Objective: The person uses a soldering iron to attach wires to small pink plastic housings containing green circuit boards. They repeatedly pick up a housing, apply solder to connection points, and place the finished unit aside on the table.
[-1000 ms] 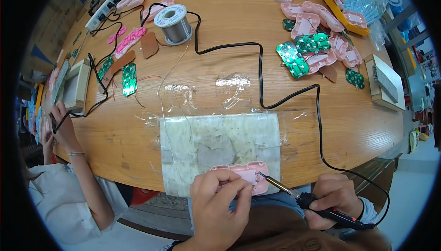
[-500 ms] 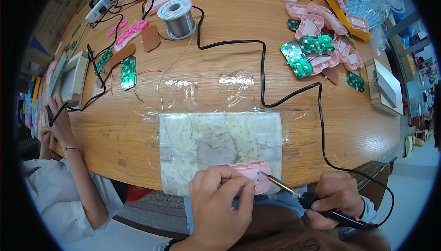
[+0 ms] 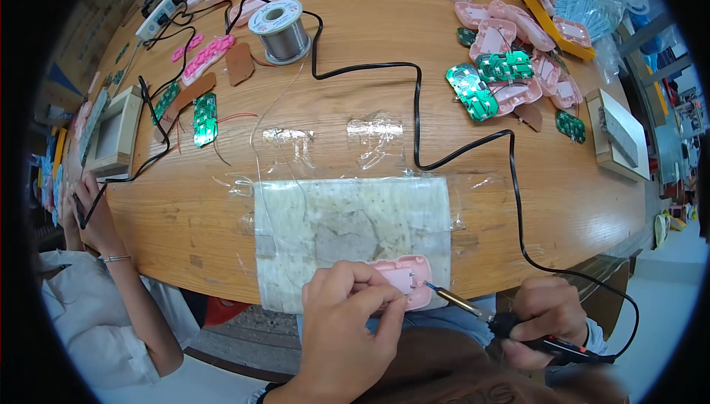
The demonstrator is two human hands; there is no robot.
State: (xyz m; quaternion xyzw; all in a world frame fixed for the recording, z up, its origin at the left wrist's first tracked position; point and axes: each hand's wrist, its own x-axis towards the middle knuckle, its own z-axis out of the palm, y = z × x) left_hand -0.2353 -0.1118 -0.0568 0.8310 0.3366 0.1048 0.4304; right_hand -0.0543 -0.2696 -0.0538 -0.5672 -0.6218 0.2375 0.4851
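A pink plastic shell [image 3: 420, 268] is held over the near edge of a worn whitish mat [image 3: 292, 211]. My left hand [image 3: 346, 341] is closed on its left part, thumb and fingers bunched together. Thin solder wire [image 3: 260, 174] runs down from a spool [image 3: 284, 43] toward this hand; its end is hidden. In my right hand [image 3: 546, 319] is a black-handled soldering iron [image 3: 464, 305], pointing left. Its tip is at the shell's right part, beside small metal contacts; whether it touches cannot be seen.
The iron's black cord [image 3: 418, 108] winds across the table. Green circuit boards [image 3: 473, 95] lie on pink shells at the far right, near a wooden box [image 3: 617, 137]. At left are another board [image 3: 205, 119], a power strip [image 3: 166, 10] and another person's arm [image 3: 133, 297].
The iron's tip has shifted slightly right, off the metal contacts. My left hand keeps its grip on the shell. The whole view has moved a little.
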